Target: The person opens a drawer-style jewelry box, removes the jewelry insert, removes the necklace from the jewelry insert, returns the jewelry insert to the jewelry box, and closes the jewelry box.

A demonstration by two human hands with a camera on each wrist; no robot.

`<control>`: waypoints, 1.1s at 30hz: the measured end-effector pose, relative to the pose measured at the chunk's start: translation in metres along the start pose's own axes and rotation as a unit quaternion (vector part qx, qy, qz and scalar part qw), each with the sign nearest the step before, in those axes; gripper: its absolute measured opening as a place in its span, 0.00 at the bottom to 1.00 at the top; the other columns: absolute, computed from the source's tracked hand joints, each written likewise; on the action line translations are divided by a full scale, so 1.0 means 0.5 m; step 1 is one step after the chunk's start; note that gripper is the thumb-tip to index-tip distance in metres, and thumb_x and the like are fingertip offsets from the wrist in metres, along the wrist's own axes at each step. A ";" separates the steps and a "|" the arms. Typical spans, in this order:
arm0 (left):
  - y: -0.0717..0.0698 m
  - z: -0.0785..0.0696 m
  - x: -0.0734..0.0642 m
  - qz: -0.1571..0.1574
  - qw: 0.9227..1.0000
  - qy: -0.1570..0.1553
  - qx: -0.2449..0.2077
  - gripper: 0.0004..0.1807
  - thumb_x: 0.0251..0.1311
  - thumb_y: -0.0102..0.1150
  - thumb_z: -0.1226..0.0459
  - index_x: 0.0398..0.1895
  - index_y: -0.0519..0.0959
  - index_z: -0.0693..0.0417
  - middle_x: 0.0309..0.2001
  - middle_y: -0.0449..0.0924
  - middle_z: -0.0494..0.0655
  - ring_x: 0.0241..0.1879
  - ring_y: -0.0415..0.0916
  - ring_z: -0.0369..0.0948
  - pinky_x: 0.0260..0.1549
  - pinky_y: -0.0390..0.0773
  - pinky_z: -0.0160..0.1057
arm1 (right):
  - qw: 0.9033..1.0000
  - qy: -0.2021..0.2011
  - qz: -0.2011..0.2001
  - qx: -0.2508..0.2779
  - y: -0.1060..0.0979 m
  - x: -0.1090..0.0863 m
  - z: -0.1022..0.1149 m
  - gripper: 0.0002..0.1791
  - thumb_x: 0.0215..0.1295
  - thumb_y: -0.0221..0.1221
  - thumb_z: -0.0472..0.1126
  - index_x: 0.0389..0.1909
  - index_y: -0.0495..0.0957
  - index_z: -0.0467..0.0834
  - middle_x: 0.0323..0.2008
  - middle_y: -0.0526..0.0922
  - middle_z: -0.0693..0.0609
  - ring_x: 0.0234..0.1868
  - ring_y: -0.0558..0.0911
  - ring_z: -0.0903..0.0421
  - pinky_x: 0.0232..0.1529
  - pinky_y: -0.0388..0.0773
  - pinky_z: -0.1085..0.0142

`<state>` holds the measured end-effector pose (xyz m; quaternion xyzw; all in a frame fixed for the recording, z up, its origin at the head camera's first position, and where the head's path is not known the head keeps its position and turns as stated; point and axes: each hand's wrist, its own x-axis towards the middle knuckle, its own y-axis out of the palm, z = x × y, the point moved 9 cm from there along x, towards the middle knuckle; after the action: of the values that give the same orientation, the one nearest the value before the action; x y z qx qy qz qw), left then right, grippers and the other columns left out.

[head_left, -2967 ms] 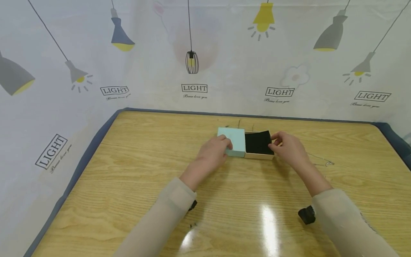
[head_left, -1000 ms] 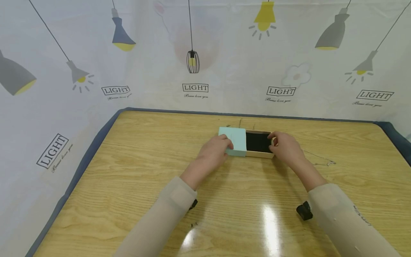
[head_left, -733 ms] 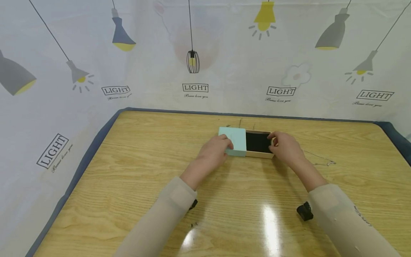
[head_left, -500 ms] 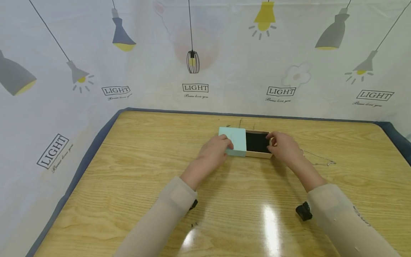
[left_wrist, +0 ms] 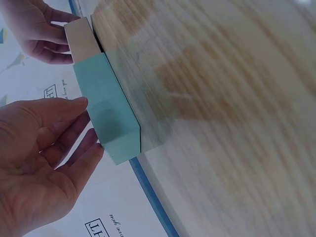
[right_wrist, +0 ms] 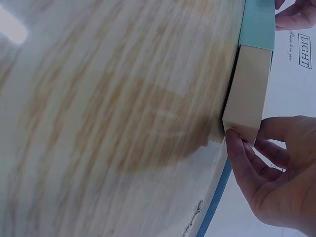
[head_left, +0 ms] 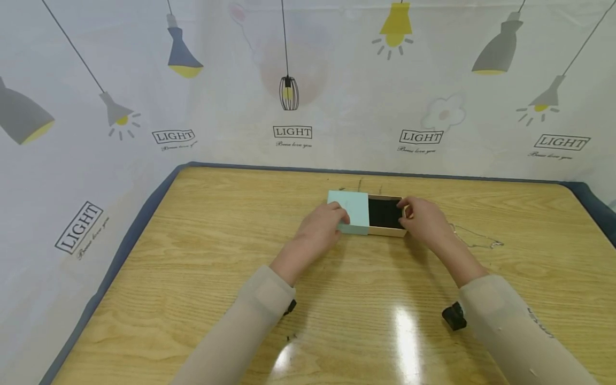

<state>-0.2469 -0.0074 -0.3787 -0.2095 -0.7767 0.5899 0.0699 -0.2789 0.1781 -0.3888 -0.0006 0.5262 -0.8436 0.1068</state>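
Note:
A mint-green box sleeve (head_left: 355, 209) lies on the table, with its beige drawer (head_left: 387, 232) drawn partway out to the right. Inside the drawer lies a black pad (head_left: 384, 214). My left hand (head_left: 318, 227) holds the sleeve at its left end, the thumb along the edge nearest me. At the drawer's outer end, my right hand (head_left: 425, 219) pinches the end wall between thumb and fingers. In the right wrist view, the right thumb presses low on that drawer (right_wrist: 249, 89). A thin silver necklace (head_left: 495, 244) lies to the right, partly hidden behind my right wrist.
The wood-grain table (head_left: 216, 256) has a blue edge along the back and sides. A white cloth (head_left: 351, 75) printed with lamps hangs behind it. Dark marks (head_left: 360, 185) show on the tabletop behind the box.
The black pad stood tilted with its right end raised and now lies flat in the drawer. My right hand and the drawer have shifted slightly left into the sleeve; my left hand stays put.

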 end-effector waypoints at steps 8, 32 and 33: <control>0.000 0.000 -0.001 -0.002 1.000 -0.002 -0.002 0.17 0.66 0.61 0.68 0.57 0.80 0.48 0.59 0.76 0.42 0.61 0.73 0.42 0.59 0.78 0.35 | 1.000 0.003 -0.001 0.005 0.003 0.002 0.000 0.20 0.69 0.57 0.36 0.60 0.73 0.33 0.44 0.79 0.37 0.42 0.77 0.44 0.40 0.76 0.54; 0.001 0.000 -0.001 -0.007 1.000 0.001 -0.005 0.17 0.66 0.60 0.69 0.57 0.80 0.49 0.58 0.77 0.42 0.61 0.73 0.42 0.60 0.77 0.35 | 0.997 0.009 0.009 0.072 0.013 -0.008 0.023 0.22 0.72 0.52 0.36 0.65 0.67 0.36 0.54 0.79 0.34 0.52 0.79 0.40 0.49 0.79 0.50; 0.001 0.000 -0.001 -0.007 1.000 0.001 -0.006 0.17 0.66 0.60 0.69 0.57 0.80 0.49 0.58 0.77 0.42 0.61 0.73 0.42 0.60 0.77 0.35 | 0.997 0.009 0.009 0.077 0.013 -0.009 0.026 0.22 0.73 0.51 0.36 0.65 0.68 0.36 0.55 0.79 0.34 0.53 0.80 0.40 0.50 0.80 0.50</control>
<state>-0.2462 -0.0076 -0.3793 -0.2050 -0.7818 0.5842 0.0738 -0.2721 0.1648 -0.3882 0.0199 0.4610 -0.8804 0.1092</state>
